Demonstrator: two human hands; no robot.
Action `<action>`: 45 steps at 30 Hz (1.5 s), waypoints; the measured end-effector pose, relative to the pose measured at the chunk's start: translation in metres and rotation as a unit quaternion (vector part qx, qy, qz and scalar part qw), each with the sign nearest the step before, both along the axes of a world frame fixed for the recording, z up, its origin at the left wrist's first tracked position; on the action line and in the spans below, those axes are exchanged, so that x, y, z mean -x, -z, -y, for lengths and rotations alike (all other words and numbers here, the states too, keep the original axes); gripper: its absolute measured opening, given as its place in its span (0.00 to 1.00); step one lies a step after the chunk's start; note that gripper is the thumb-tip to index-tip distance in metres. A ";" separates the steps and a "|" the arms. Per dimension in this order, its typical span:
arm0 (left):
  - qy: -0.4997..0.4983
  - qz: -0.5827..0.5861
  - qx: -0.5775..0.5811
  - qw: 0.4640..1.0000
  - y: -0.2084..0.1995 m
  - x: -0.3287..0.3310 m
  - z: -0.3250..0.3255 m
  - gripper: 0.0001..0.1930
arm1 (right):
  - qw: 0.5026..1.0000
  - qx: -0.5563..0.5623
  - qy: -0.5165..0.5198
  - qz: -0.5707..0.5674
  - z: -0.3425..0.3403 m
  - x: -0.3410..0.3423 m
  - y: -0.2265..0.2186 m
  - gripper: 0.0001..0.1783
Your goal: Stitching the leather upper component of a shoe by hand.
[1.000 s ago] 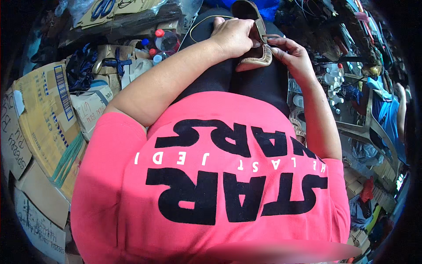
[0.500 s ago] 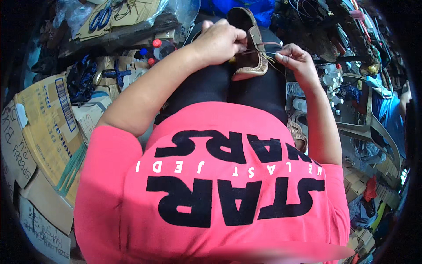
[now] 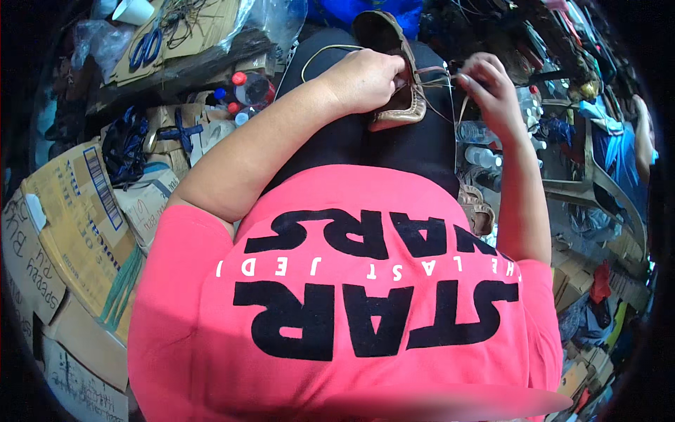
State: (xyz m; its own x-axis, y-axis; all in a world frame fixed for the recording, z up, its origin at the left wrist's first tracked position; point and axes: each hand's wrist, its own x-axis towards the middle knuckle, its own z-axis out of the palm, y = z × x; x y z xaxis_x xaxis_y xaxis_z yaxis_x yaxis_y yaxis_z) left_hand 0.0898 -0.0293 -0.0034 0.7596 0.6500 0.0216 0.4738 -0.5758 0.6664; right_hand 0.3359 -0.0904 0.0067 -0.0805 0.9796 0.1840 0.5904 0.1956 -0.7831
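A brown leather shoe [image 3: 401, 116] with pale stitching along its rim rests on my dark-trousered lap. My left hand [image 3: 365, 79] is closed at the shoe's opening, its fingertips partly hidden inside, so what they grip does not show. To the right of the shoe, my right hand [image 3: 486, 88] pinches thin thread [image 3: 439, 82] that runs taut from the shoe's side. A pale strand hangs below those fingers. Behind my left wrist curves a loop of yellowish cord [image 3: 311, 62].
At left are bottles with red caps [image 3: 252, 88], blue-handled scissors [image 3: 146, 49] on cardboard, and a yellow carton [image 3: 74, 218]. Clear bottles [image 3: 484, 156] and a grey chair [image 3: 598, 179] stand right. Another brown shoe [image 3: 479, 211] lies by my right hip. Someone's arm [image 3: 641, 137] shows far right.
My right hand has moved right and slightly up, away from the shoe, drawing thread out. The left hand has moved slightly down and its fingers sit deeper at the shoe's opening.
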 end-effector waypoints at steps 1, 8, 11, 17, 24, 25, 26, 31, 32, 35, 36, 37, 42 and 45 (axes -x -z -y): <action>0.000 -0.006 -0.002 1.000 -0.002 -0.003 0.002 0.11 | 0.999 0.015 0.007 0.041 -0.008 -0.005 0.007 0.06; -0.031 -0.027 -0.021 0.999 0.008 -0.001 0.006 0.10 | 0.977 -0.032 -0.061 0.200 -0.009 0.012 -0.026 0.06; -0.029 -0.033 -0.021 0.999 0.007 0.003 0.003 0.11 | 0.900 -0.107 -0.150 0.395 -0.004 0.040 -0.036 0.04; 0.003 -0.005 -0.036 0.999 0.002 0.013 0.001 0.10 | 0.892 -0.092 -0.207 0.390 -0.015 0.045 -0.021 0.05; -0.068 -0.005 -0.211 0.975 0.003 0.115 0.008 0.04 | 0.970 0.202 0.020 0.134 0.015 -0.057 0.025 0.04; -0.091 0.054 -0.120 0.987 -0.005 0.119 0.010 0.03 | 0.977 0.206 0.059 0.022 0.016 -0.066 0.023 0.05; -0.113 0.113 -0.029 0.987 -0.020 0.120 0.012 0.03 | 0.969 0.207 0.099 -0.091 0.017 -0.071 0.015 0.07; 0.012 0.397 0.146 0.906 -0.062 0.051 0.021 0.03 | 0.853 0.035 -0.075 -0.516 -0.020 -0.009 -0.026 0.11; 0.072 0.432 0.100 0.893 -0.055 0.035 0.021 0.05 | 0.831 0.017 -0.113 -0.545 -0.022 0.025 -0.040 0.11; 0.122 0.354 0.339 0.863 -0.052 0.021 0.046 0.11 | 0.825 0.114 -0.289 -0.472 -0.021 0.052 -0.055 0.16; 0.130 0.324 0.407 0.844 -0.047 0.024 0.050 0.13 | 0.848 0.146 -0.321 -0.396 -0.020 0.047 -0.054 0.14; 0.083 0.281 0.423 0.858 -0.042 0.035 0.052 0.12 | 0.893 0.183 -0.297 -0.286 -0.013 0.045 -0.061 0.11; -0.116 0.070 -0.049 0.990 -0.019 0.144 0.023 0.07 | 0.964 0.169 -0.086 0.188 0.022 -0.049 -0.033 0.09; -0.233 -0.073 -0.156 0.957 0.014 0.230 0.012 0.08 | 0.894 0.185 0.056 0.405 0.050 -0.161 -0.005 0.09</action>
